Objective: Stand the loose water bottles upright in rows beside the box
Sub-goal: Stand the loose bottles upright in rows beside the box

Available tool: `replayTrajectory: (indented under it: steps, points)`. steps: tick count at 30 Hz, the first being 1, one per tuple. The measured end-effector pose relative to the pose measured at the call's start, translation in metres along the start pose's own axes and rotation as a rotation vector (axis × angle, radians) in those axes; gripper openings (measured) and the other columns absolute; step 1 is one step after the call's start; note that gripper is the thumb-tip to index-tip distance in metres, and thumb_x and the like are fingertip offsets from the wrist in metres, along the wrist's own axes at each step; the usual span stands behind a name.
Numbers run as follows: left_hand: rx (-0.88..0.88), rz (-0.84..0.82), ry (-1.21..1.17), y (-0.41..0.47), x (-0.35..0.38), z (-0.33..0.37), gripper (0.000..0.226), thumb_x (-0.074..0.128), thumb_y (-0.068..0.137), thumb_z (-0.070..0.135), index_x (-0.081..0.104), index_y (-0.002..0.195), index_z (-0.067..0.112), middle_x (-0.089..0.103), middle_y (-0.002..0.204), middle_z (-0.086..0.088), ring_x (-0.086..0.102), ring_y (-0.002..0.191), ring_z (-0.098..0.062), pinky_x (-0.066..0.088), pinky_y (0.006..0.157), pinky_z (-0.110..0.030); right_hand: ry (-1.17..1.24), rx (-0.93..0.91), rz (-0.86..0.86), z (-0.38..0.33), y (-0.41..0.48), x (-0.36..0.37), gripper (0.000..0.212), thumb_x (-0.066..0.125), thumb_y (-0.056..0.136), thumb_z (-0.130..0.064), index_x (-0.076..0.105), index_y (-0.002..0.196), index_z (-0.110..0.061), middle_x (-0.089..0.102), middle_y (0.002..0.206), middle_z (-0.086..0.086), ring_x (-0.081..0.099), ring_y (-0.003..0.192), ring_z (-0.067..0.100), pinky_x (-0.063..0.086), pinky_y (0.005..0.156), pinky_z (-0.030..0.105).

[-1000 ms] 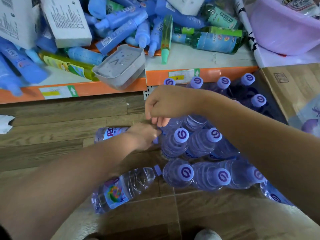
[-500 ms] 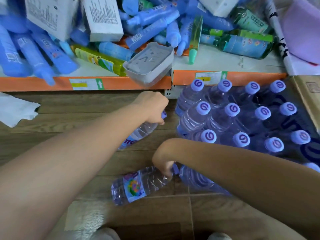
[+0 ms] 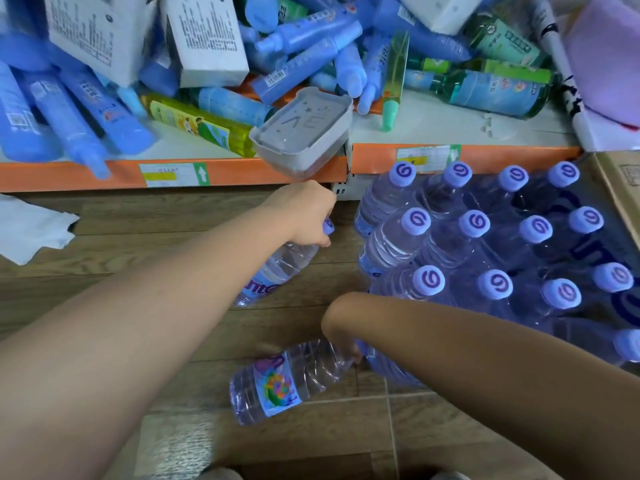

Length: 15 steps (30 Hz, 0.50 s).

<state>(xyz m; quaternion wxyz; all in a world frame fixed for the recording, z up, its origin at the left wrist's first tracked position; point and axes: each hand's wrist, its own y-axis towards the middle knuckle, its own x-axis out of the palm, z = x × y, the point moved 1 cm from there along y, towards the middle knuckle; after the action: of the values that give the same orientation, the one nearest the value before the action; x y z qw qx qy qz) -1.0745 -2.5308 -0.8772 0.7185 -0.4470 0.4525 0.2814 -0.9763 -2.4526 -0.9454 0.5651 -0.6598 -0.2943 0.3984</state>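
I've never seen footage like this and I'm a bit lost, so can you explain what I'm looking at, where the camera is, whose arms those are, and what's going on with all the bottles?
There is no machine here. A person wears a wide-angle camera on the head, so you look down along their own two arms. The left hand grips the cap end of a loose water bottle. The right hand grips the neck of a second loose bottle lying on the wooden floor. To the right, purple-capped bottles stand upright in rows beside a cardboard box. Beyond them, an orange-edged shelf is piled with blue tubes, cartons and a grey tray.
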Motion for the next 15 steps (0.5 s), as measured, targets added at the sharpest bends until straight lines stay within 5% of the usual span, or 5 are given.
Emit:
replayTrajectory:
  steps: [4, 7, 10, 15]
  points:
    - [-0.039, 0.030, 0.007, -0.005, -0.004, -0.005, 0.037, 0.073, 0.073, 0.035, 0.059, 0.093, 0.008, 0.064, 0.092, -0.011, 0.061, 0.079, -0.028, 0.043, 0.057, -0.032, 0.150, -0.032, 0.053, 0.009, -0.013, -0.005, 0.017, 0.058, 0.093, -0.019, 0.065, 0.085, -0.007, 0.059, 0.078, 0.001, 0.065, 0.077, 0.020, 0.047, 0.059, 0.025]
    - [-0.072, 0.062, 0.004, -0.011, -0.010, -0.010, 0.033, 0.071, 0.073, 0.032, 0.057, 0.092, 0.008, 0.061, 0.089, -0.011, 0.058, 0.077, -0.029, 0.046, 0.060, -0.033, 0.688, -0.131, 0.256, 0.022, -0.022, -0.011, 0.008, 0.060, 0.087, 0.004, 0.057, 0.094, 0.004, 0.055, 0.083, 0.012, 0.070, 0.090, 0.036, 0.050, 0.045, 0.016]
    - [-0.092, 0.065, -0.002, -0.016, -0.015, -0.012, 0.033, 0.071, 0.073, 0.029, 0.058, 0.098, 0.011, 0.055, 0.089, -0.008, 0.056, 0.080, -0.028, 0.045, 0.060, -0.032, 1.145, -0.325, 0.421, 0.024, -0.047, -0.017, 0.021, 0.060, 0.086, 0.007, 0.049, 0.097, -0.007, 0.046, 0.089, 0.001, 0.062, 0.067, 0.021, 0.057, 0.056, 0.024]
    - [-0.080, 0.037, -0.017, -0.025, -0.020, -0.012, 0.023, 0.071, 0.076, 0.027, 0.066, 0.096, 0.016, 0.060, 0.094, -0.006, 0.058, 0.085, -0.025, 0.044, 0.065, -0.029, 1.085, -0.392, 0.647, 0.017, -0.078, -0.024, 0.025, 0.057, 0.082, 0.009, 0.056, 0.089, -0.016, 0.061, 0.101, 0.014, 0.062, 0.068, 0.019, 0.058, 0.067, 0.033]
